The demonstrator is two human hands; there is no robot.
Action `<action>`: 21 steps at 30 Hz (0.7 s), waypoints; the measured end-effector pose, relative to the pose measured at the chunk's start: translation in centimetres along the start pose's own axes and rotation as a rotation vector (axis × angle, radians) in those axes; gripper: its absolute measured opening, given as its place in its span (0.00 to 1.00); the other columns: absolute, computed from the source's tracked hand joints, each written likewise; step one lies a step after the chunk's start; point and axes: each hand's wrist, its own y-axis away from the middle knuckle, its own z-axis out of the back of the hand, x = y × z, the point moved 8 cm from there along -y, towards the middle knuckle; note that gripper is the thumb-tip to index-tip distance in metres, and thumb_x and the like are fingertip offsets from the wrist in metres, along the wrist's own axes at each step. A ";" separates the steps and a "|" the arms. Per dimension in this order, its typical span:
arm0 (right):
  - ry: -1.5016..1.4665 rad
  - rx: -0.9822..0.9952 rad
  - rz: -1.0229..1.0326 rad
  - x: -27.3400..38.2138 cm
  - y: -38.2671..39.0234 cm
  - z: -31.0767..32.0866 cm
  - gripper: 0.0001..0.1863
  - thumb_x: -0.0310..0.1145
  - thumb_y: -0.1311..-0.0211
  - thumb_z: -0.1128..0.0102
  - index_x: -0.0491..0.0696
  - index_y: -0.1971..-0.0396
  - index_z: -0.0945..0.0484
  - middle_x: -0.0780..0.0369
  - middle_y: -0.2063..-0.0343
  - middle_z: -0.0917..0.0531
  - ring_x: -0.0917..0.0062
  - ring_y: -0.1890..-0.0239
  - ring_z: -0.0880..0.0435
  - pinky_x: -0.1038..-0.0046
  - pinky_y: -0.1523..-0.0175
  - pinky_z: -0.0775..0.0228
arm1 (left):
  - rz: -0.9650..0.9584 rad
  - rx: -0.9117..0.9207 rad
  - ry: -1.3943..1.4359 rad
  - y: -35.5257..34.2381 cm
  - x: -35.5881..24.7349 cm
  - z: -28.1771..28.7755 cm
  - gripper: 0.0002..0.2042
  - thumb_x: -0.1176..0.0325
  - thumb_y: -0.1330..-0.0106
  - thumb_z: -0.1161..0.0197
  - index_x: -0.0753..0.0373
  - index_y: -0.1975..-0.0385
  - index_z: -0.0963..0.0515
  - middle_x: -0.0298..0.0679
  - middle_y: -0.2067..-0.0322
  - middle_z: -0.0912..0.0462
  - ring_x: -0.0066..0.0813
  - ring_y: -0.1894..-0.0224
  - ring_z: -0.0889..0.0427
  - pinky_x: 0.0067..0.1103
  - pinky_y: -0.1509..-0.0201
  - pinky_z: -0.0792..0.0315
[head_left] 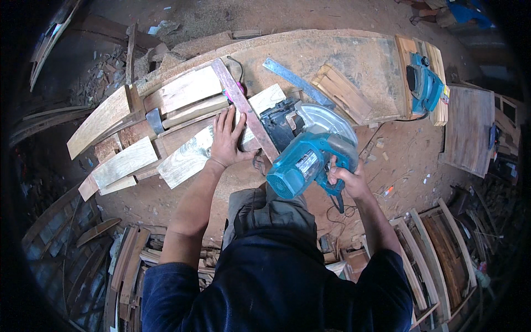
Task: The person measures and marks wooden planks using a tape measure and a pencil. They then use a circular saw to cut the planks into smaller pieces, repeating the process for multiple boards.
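Observation:
My right hand (348, 176) is wrapped round the rear handle of a teal circular saw (303, 161). Its black base and silver blade guard rest over a pale wooden board (191, 156) on the workbench. Across that board, just left of the saw's base, lies a long reddish-brown straight bar (243, 105). My left hand (225, 141) lies on the board with fingers stretched out, fingertips and thumb reaching the bar's edge. The blade and the board's right end are hidden under the saw.
Beyond the saw, a bluish metal strip (296, 80) and a wooden piece (343, 93) lie on the workbench (365, 61). A teal electric planer (426, 86) sits at its right end. Several offcuts (126, 160) cover the left side. A cord (334, 216) trails on the floor below the saw.

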 end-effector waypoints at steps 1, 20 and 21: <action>0.016 -0.005 0.001 0.1 0.0 0.1 0.11 0.23 0.42 0.37 0.42 0.59 0.25 0.64 0.76 0.21 0.79 0.77 0.21 0.73 0.69 0.28 | 0.003 0.000 0.005 0.0 0.0 0.0 0.56 0.36 0.58 0.25 0.55 0.26 0.38 0.59 0.26 0.45 0.64 0.26 0.46 0.57 0.25 0.52; -0.005 -0.045 -0.046 -0.4 -0.2 1.0 0.15 0.22 0.46 0.37 0.42 0.57 0.24 0.63 0.77 0.20 0.79 0.76 0.21 0.73 0.68 0.28 | 0.046 0.052 -0.044 -0.3 0.3 -0.3 0.58 0.37 0.63 0.23 0.54 0.26 0.37 0.55 0.27 0.40 0.63 0.27 0.44 0.56 0.26 0.51; 0.003 -0.041 -0.036 -0.4 -0.3 1.0 0.15 0.22 0.46 0.37 0.42 0.57 0.24 0.64 0.77 0.20 0.79 0.76 0.21 0.73 0.67 0.28 | 0.030 0.044 -0.039 -0.2 0.4 -0.3 0.60 0.37 0.63 0.22 0.57 0.26 0.37 0.55 0.27 0.41 0.63 0.27 0.44 0.57 0.26 0.51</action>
